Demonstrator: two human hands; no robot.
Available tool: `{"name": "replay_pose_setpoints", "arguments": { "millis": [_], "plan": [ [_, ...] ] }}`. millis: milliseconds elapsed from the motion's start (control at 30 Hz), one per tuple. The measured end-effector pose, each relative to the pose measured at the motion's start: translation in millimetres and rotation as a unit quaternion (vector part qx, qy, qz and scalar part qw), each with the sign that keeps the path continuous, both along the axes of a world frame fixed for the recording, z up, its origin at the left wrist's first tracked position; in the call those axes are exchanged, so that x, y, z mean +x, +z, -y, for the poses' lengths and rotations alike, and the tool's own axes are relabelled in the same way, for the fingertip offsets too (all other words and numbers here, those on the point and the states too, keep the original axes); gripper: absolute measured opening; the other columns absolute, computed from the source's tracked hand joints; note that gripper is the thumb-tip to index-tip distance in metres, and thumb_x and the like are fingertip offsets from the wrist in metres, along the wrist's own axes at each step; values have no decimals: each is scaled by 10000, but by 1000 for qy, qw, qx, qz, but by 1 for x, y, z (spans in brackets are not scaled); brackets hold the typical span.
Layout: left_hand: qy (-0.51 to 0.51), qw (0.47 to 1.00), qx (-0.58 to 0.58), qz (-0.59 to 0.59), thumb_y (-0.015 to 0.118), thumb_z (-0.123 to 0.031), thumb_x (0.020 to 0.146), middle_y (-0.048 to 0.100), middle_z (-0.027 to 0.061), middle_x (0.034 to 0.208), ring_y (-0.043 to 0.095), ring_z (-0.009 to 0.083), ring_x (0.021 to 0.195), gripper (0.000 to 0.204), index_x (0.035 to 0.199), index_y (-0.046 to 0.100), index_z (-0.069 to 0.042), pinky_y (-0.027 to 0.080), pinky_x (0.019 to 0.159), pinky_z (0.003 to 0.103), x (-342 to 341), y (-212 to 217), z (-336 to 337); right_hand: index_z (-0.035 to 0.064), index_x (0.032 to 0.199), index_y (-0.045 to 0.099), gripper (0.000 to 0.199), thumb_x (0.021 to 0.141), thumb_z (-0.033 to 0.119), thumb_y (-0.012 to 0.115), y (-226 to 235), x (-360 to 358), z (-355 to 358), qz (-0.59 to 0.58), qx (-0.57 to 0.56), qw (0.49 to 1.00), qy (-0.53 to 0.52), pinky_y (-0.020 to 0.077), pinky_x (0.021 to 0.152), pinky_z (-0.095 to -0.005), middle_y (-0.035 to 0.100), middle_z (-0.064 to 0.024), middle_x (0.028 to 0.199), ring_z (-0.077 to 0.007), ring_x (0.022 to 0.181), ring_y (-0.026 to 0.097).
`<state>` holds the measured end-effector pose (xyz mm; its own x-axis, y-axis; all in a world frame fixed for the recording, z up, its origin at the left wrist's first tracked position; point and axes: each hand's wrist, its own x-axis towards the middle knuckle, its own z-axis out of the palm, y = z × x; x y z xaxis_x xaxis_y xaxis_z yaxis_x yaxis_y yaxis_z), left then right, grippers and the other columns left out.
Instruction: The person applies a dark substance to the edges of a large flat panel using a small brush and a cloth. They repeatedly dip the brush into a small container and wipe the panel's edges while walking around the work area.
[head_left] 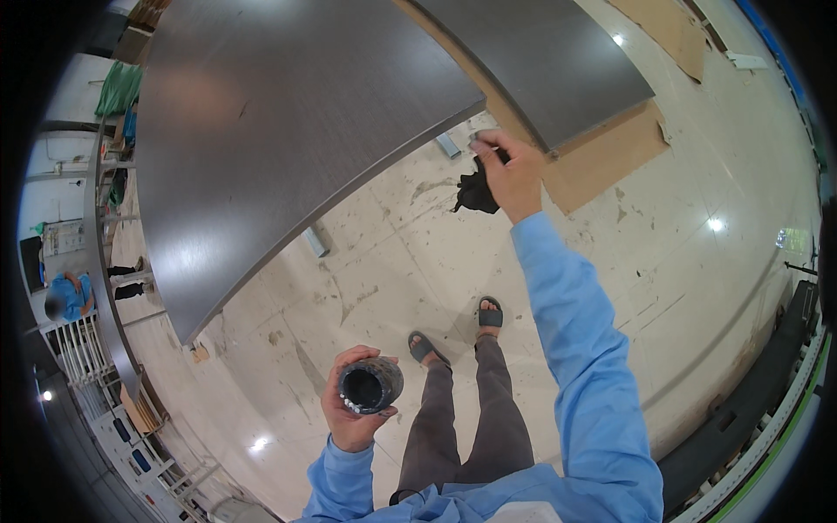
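My left hand (350, 410) is wrapped round a dark, paint-smeared can (370, 386), whose open top faces up and whose inside looks black. My right hand (514, 174) reaches forward with bent fingers near the corner of a large dark brown panel (305, 105). A ragged black cloth (475, 192) hangs from beneath the right palm, apparently gripped in it. At the thumb and fingertip there is a small greyish bit that I cannot make out. The hand appears apart from the panel's edge.
A second dark panel (549, 65) lies on cardboard (606, 161) at the far right. Metal legs (316, 242) show under the large panel's edge. The tiled floor (410, 270) is stained. Another person in blue (68, 296) is at the far left, near white racks (78, 349).
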<state>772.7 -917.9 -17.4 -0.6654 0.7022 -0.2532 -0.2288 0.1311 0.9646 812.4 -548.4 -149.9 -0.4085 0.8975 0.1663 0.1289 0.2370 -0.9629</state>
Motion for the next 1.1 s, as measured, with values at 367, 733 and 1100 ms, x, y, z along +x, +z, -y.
{"name": "replay_pose_setpoints", "arguments": {
  "millis": [367,733,1100],
  "plan": [
    [-5,1000,3,4,1006,-201,671,573,146,1336,677,343,1190,837,1348,562,14,544,1017,423,-1,3,8,14,1022,750,123,911,68,757,4,-8,13,-35,-14,998,-46,522,745,-289,740,-78,854,-139,792,668],
    [-4,1000,8,-1,1002,-175,666,572,148,1346,675,344,1193,840,1358,561,6,545,1017,426,-3,4,18,28,1015,757,109,910,55,748,14,-9,20,-52,19,997,-50,535,694,-309,746,-111,854,-215,699,664],
    [-4,1000,7,-14,1003,-178,673,570,147,1337,678,332,1192,836,1354,559,16,540,1024,418,-3,3,23,-8,1011,744,129,908,66,764,12,-25,57,-13,7,1000,14,540,717,-292,767,-97,903,-151,773,697]
  ]
}}
